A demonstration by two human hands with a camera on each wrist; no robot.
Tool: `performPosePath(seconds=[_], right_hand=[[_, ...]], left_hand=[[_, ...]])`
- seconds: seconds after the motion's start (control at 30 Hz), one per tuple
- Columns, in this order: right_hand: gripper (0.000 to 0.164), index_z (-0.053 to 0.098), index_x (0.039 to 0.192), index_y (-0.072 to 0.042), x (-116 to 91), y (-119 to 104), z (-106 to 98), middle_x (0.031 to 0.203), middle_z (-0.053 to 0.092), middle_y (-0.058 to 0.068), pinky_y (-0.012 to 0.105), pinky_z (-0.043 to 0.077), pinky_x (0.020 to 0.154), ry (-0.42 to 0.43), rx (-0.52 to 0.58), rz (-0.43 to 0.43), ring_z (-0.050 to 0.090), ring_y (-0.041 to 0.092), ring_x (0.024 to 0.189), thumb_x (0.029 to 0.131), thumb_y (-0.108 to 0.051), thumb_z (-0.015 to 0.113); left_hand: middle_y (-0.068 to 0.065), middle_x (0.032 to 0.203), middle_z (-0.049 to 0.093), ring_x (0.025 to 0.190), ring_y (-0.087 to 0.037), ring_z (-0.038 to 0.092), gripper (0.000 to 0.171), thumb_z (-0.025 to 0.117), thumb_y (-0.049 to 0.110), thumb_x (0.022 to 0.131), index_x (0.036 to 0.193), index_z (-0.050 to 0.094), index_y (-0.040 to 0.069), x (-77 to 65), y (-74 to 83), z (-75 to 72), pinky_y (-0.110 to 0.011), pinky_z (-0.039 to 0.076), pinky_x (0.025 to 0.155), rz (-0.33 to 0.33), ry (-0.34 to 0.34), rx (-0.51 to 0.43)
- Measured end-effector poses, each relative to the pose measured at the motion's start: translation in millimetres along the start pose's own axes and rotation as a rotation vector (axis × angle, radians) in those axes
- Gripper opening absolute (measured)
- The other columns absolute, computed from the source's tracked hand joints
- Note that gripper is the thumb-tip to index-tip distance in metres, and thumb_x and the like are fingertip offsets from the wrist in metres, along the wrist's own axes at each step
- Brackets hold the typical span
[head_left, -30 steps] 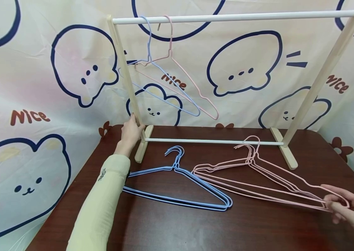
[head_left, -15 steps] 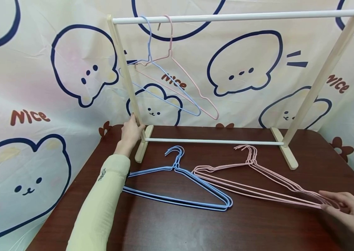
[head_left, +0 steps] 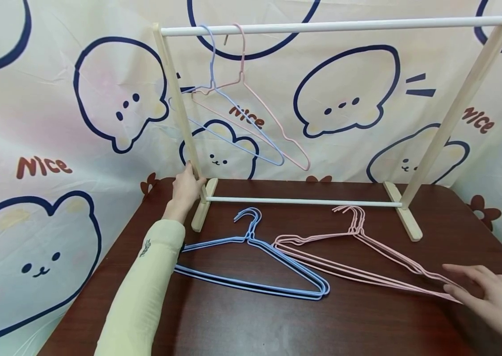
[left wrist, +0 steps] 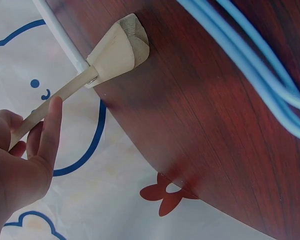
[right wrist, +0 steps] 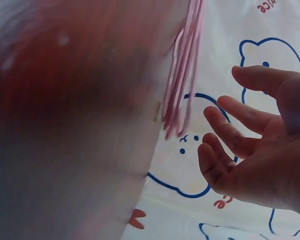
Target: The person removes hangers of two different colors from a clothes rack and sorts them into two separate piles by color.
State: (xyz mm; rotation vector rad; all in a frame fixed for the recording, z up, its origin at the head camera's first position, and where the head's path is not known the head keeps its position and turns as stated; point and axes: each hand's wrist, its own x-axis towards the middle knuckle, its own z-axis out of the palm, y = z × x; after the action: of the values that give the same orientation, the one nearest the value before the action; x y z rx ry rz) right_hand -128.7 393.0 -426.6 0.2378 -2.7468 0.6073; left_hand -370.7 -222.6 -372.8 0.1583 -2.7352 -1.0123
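Observation:
With my left hand (head_left: 185, 190) I grip the lower part of the wooden left post (head_left: 178, 99) of a clothes rack; the left wrist view shows the thumb and fingers around that post (left wrist: 72, 87). My right hand (head_left: 491, 296) is beside the right end of several pink wire hangers (head_left: 356, 230) stacked on the table. In the right wrist view this hand (right wrist: 260, 135) has parted, loosely bent fingers and holds nothing; a gap separates it from the pink hangers (right wrist: 182, 85). Several blue hangers (head_left: 250, 236) lie stacked to the left of the pink ones.
One blue hanger (head_left: 212, 64) and one pink hanger (head_left: 242, 64) hang from the white top rod (head_left: 344, 25), near its left end. A lower white bar (head_left: 277, 200) joins the rack's feet on the dark wooden table (head_left: 251, 326). Patterned cloth (head_left: 344, 74) hangs behind.
My right hand lowered the raised top pink hanger onto the others, then let go, its fingers opening. The left hand stayed on the post.

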Motion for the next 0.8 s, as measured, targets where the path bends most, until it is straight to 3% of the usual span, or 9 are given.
performPosePath(seconds=[0.07,0.13,0.23,0.33,0.6,0.8], right_hand=[[0.037,0.068,0.118,-0.010,3,-5,0,0.108,0.065,0.011,0.015,0.021,0.083,0.022,-0.001,-0.026,0.035,-0.014,0.103,0.084,-0.022,0.078],[0.037,0.067,0.118,-0.008,8,-12,0,0.108,0.065,0.010,0.017,0.021,0.085,0.028,-0.004,-0.039,0.032,-0.017,0.102,0.084,-0.021,0.078],[0.038,0.065,0.120,-0.005,17,-28,-1,0.111,0.063,0.019,0.031,0.025,0.084,0.001,-0.023,-0.025,0.042,0.010,0.105,0.087,-0.020,0.076],[0.039,0.064,0.122,-0.004,27,-45,-1,0.112,0.063,0.021,0.038,0.026,0.081,-0.011,-0.034,-0.031,0.042,0.034,0.098,0.088,-0.019,0.075],[0.039,0.065,0.122,-0.011,49,-81,0,0.108,0.064,0.007,0.029,0.026,0.077,0.062,-0.015,-0.163,0.039,0.022,0.097,0.085,-0.016,0.077],[0.042,0.065,0.122,-0.009,61,-101,1,0.105,0.066,0.006,0.031,0.027,0.079,0.085,-0.005,-0.220,0.041,0.021,0.097,0.083,-0.012,0.079]], left_hand=[[-0.027,0.122,0.063,0.099,-0.042,0.069,0.047,0.053,0.020,0.100,0.143,0.038,0.008,0.2,0.1,0.4,-0.045,0.060,0.071,0.002,-0.001,-0.004],[-0.027,0.122,0.063,0.098,-0.042,0.069,0.046,0.053,0.020,0.100,0.142,0.039,0.008,0.3,0.1,0.8,-0.044,0.060,0.070,0.005,-0.002,-0.007],[-0.027,0.122,0.063,0.098,-0.042,0.069,0.046,0.053,0.020,0.100,0.142,0.039,0.007,0.2,-0.3,1.1,-0.044,0.060,0.070,0.007,-0.001,-0.008],[-0.028,0.121,0.062,0.098,-0.042,0.069,0.046,0.053,0.020,0.100,0.142,0.039,0.007,-0.2,-1.1,1.1,-0.045,0.060,0.071,0.006,-0.001,-0.010],[-0.027,0.122,0.062,0.097,-0.042,0.070,0.047,0.052,0.020,0.100,0.143,0.038,0.007,-0.9,-1.8,1.2,-0.043,0.061,0.068,0.002,-0.005,-0.016],[-0.026,0.119,0.063,0.096,-0.042,0.070,0.043,0.053,0.020,0.100,0.139,0.040,0.007,-0.5,-1.6,1.4,-0.045,0.060,0.071,0.007,0.004,0.000]])
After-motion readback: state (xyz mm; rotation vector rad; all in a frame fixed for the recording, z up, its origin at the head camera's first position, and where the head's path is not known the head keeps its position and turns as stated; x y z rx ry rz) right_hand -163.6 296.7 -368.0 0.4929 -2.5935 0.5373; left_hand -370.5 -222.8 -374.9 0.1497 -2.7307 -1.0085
